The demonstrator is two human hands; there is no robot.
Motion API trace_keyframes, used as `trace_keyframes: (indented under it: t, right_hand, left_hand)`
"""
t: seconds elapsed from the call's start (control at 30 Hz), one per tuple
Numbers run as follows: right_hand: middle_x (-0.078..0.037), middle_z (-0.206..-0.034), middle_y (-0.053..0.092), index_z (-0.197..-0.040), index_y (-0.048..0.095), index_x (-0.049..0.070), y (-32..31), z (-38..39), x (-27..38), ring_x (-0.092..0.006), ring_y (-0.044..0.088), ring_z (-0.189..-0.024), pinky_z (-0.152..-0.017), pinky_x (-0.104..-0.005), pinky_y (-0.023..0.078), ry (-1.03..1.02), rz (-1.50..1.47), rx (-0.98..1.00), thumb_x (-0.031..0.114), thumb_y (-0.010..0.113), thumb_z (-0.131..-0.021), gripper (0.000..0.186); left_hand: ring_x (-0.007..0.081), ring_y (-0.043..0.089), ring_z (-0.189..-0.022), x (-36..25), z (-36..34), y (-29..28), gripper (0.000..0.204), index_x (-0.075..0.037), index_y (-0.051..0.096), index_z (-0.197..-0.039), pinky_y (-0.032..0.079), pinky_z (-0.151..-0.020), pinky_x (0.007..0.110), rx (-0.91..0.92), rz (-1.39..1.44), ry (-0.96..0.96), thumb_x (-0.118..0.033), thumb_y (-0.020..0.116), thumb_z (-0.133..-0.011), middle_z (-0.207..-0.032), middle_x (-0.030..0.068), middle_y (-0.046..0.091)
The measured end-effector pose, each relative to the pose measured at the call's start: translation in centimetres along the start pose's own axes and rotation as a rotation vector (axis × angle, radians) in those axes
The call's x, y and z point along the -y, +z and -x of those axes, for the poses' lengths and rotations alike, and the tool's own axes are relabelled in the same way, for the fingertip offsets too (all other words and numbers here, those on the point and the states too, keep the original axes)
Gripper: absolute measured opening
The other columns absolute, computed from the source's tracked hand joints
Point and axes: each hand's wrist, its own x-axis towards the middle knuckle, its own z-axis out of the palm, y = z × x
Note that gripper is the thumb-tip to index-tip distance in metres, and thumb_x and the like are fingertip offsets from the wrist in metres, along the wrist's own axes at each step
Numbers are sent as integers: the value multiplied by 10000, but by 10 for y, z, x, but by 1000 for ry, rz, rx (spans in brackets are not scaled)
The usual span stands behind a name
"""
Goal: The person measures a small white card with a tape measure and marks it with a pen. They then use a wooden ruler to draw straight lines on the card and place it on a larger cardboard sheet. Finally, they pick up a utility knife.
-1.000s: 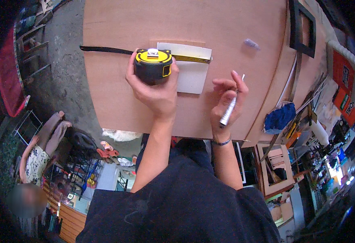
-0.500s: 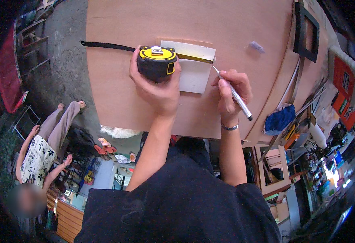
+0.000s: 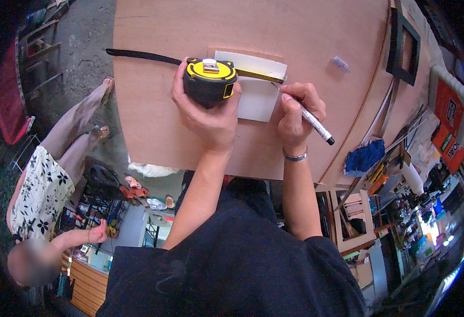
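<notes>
My left hand (image 3: 203, 121) is wrapped round a yellow-and-black tape measure (image 3: 209, 84), whose yellow blade (image 3: 258, 75) lies out to the right across a white board piece (image 3: 255, 100) on a thin tan backing, all on the large plywood sheet (image 3: 152, 116). A black strap trails leftward from the measure. My right hand (image 3: 298, 113) grips a slim white marker (image 3: 316, 127) with a black end, slanted so its tip is at the blade's right end, by the board piece's edge; whether it touches is unclear.
A small clear purplish item (image 3: 340, 64) lies right of the board piece. Black frame (image 3: 403, 47), blue cloth (image 3: 364, 156), metal strips and assorted tools crowd the right side. At left, another person (image 3: 41, 185) in a floral top is beside the plywood, near a red object (image 3: 10, 100).
My right hand has angled the marker up-left to the blade's end. Both hands appear slightly higher and further right in view. The other person has moved forward along the plywood's left side.
</notes>
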Motion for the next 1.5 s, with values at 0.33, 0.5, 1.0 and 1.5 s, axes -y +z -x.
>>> trace_keyframes:
  t: [0.33, 0.5, 1.0, 1.5]
  right_hand:
    - [-71, -625, 586, -733, 609, -11, 6, -2, 2, -119, 500, -513, -493, -268, 392, -3, -2, 11, 13, 584, -779, 58]
    - [-71, -626, 590, -734, 610, -11, 6, -1, 1, -118, 500, -508, -488, -270, 391, 3, 5, 6, 17, 583, -780, 60]
    - [-82, -629, 594, -739, 623, -13, 6, -1, -3, -130, 516, -514, -496, -273, 402, 20, -17, 31, 25, 589, -774, 61]
    - [-92, -629, 597, -736, 609, -15, 14, 25, 8, -140, 506, -510, -501, -276, 402, 8, 35, 14, 26, 590, -775, 59]
  left_hand:
    - [340, 552, -1248, 4, -2, -2, 857, 4, 407, -1430, 483, -1064, 426, -6, 32, -13, -165, 886, -740, -1360, 192, 523]
    - [339, 552, -1245, 2, -4, -3, 854, 9, 410, -1429, 478, -1066, 428, -2, 12, -15, -162, 885, -741, -1358, 191, 526]
    - [332, 546, -1246, 3, -4, -1, 876, 16, 390, -1440, 483, -1058, 413, -17, 95, -59, -108, 889, -730, -1372, 194, 500]
    - [338, 574, -1231, 10, 10, -24, 868, 14, 402, -1429, 501, -1046, 420, -17, 47, -45, -107, 890, -721, -1360, 202, 531]
